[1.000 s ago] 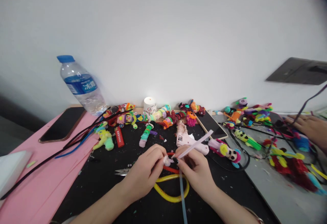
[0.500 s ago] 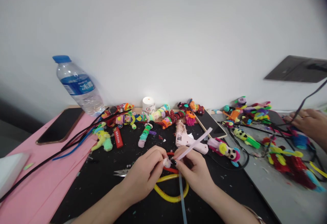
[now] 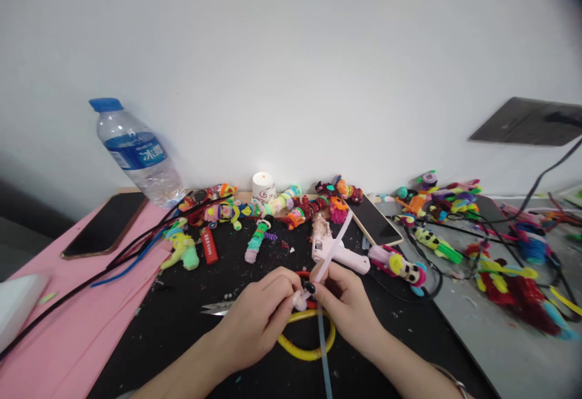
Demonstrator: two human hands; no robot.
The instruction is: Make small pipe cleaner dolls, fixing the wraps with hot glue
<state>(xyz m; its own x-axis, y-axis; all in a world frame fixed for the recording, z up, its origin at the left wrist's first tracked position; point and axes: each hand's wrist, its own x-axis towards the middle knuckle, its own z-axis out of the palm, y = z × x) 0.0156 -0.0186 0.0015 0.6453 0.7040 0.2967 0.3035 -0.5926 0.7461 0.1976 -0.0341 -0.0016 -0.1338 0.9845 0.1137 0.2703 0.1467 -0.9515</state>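
My left hand (image 3: 266,311) is closed, pinching a small pale lilac coiled piece (image 3: 300,301) between thumb and fingertips. Meeting it from the other side, my right hand (image 3: 343,296) pinches a pale lilac pipe cleaner (image 3: 337,244) whose free end points up and right. Fingers hide most of the coiled piece. Yellow and red loop handles (image 3: 304,355) lie under my hands, and scissor blades (image 3: 217,308) show left of my left hand. A translucent bluish stick (image 3: 324,356) runs below my right hand. Just beyond lies a pale pink glue gun (image 3: 341,254).
Several pipe-cleaner figures (image 3: 259,241) lie along the wall and at right (image 3: 513,296). A water bottle (image 3: 140,159), a dark phone (image 3: 104,223), a paper cup (image 3: 264,187), a red lighter (image 3: 209,245) and a white-edged phone (image 3: 375,220) surround the black mat (image 3: 173,338). Black cables cross both sides.
The lilac pipe cleaner has tilted more upright, its tip moving left and up. Another person's hand at the right has left the view. Both my hands keep their pinch.
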